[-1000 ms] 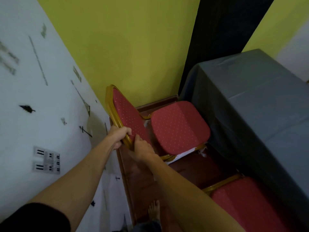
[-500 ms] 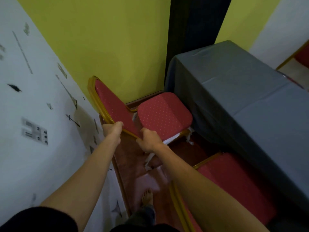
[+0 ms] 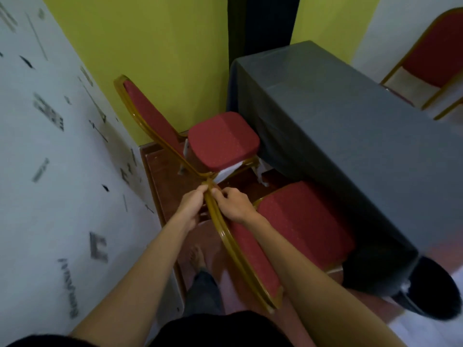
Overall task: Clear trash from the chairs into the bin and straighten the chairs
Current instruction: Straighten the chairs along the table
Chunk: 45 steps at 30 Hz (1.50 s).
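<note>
Our left hand (image 3: 193, 206) and right hand (image 3: 234, 205) grip the near chair (image 3: 295, 221) by its gold backrest frame, at six o'clock from the far chair (image 3: 223, 142). At four o'clock the black bin's (image 3: 431, 291) contents stay hidden.

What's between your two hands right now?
In the head view, the gold backrest frame of the near chair runs between the left hand and the right hand, both pressed against its top corner.

The wall print (image 3: 47, 113) is too blurred to read; the frame edge cuts the far chair (image 3: 436, 61).
</note>
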### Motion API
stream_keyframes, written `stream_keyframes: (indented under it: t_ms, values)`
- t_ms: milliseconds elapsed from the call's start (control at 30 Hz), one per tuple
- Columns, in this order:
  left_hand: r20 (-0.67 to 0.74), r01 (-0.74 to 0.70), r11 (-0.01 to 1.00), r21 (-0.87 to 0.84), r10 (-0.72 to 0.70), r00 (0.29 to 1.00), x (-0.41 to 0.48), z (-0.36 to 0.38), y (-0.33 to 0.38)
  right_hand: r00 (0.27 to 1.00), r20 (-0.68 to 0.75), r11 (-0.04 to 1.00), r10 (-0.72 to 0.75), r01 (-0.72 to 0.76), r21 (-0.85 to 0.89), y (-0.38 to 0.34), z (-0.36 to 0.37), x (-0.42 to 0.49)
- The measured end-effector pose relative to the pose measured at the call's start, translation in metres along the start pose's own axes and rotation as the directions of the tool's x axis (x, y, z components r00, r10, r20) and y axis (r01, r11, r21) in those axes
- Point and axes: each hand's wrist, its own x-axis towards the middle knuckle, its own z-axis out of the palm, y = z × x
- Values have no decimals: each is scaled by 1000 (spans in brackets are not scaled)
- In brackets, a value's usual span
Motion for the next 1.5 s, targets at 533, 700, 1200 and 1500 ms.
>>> stream_keyframes:
  t_ms: [533,700,1200,1500]
  values:
    - [5,-207,978,34,207,978,-79,34,-58,987,150,971,51,-14,-239,80,18,-151]
    - [-75,-210,977,-22,208,975,-77,35,-54,988,142,965,56,-17,-263,77,25,-144]
    - [-296,-191,981,-37,172,940,-46,-39,-14,936,352,919,-23,159,-362,9,71,-86]
    - [-310,-167,985,48,174,935,-11,-60,26,936,353,931,-1,130,-341,-29,81,-38]
